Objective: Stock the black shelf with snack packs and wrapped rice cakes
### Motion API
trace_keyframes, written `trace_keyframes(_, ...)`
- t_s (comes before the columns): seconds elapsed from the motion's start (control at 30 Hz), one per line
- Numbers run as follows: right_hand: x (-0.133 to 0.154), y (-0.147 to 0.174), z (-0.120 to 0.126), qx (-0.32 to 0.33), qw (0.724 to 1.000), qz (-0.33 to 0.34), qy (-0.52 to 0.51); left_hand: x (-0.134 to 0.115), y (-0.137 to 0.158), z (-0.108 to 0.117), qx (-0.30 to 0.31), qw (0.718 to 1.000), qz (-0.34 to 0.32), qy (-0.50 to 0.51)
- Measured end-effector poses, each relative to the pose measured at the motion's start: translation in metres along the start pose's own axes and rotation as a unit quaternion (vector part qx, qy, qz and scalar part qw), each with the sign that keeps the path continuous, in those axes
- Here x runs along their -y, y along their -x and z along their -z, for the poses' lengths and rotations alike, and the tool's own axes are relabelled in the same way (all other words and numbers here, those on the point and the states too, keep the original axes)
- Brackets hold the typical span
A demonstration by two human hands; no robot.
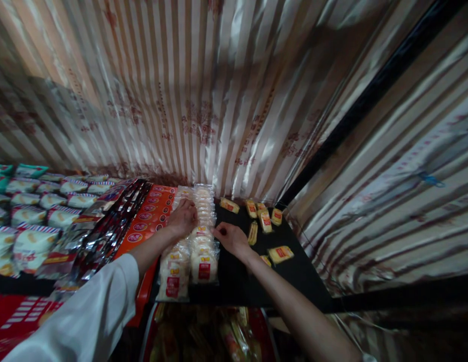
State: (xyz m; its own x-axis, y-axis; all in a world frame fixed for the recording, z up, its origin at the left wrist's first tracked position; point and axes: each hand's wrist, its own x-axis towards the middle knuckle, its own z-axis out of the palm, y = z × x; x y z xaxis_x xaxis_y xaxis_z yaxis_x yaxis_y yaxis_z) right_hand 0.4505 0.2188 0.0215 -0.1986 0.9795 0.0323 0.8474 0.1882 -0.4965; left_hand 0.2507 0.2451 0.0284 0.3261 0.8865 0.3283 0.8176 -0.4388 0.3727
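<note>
Two rows of clear-wrapped white crackers, a left row [174, 274] and a right row [204, 256], run front to back on a dark tabletop, packets overlapping. My left hand [183, 218] lies over the left row, fingers curled; whatever they hold is hidden beneath. At the right row's outer edge, my right hand [231, 238] has thumb and fingers pinched together, the tips against the packets. Whether a packet is between them is too dim to make out. Loose yellow wrapped snacks [281, 254] lie scattered on the table to the right of my right hand.
Orange packages [155, 203], dark shiny packets [109, 229] and white-and-green snack bags [30, 213] fill the left side. Below the table edge stands a red-rimmed container [269, 334] with wrapped snacks inside. A red basket [15, 322] is at lower left. Striped sheeting [204, 100] hangs behind; a dark pole [355, 115] slants at right.
</note>
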Motion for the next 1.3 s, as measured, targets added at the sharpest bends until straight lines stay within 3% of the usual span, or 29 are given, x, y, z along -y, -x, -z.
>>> trace_keyframes(0.23, 0.009, 0.005, 0.005, 0.046, 0.998, 0.024, -0.043, -0.003, 0.002, 0.001, -0.013, 1.000, 0.012, 0.013)
trace_keyframes(0.47, 0.010, 0.003, -0.007, -0.052, 0.998, 0.008, -0.043, -0.002, 0.008, 0.003, -0.021, 1.000, 0.006, 0.015)
trace_keyframes(0.63, 0.010, 0.004, -0.011, -0.060, 0.997, 0.006, -0.041, -0.006, 0.017, 0.009, 0.023, 1.000, -0.018, 0.004)
trace_keyframes(0.73, 0.009, 0.010, -0.006, -0.040, 0.998, -0.013, -0.041, -0.010, 0.019, 0.010, 0.027, 1.000, -0.005, -0.002)
trace_keyframes(0.83, 0.006, 0.016, 0.000, 0.022, 0.999, -0.025, -0.018, -0.012, 0.019, 0.007, 0.015, 1.000, -0.001, 0.000)
trace_keyframes(1.0, 0.002, 0.021, 0.003, 0.067, 0.996, 0.016, -0.050, -0.012, 0.019, 0.007, 0.013, 1.000, 0.002, 0.000)
trace_keyframes(1.3, 0.012, 0.021, -0.012, -0.017, 0.999, 0.008, -0.044, -0.010, 0.025, 0.009, 0.029, 0.999, 0.013, 0.015)
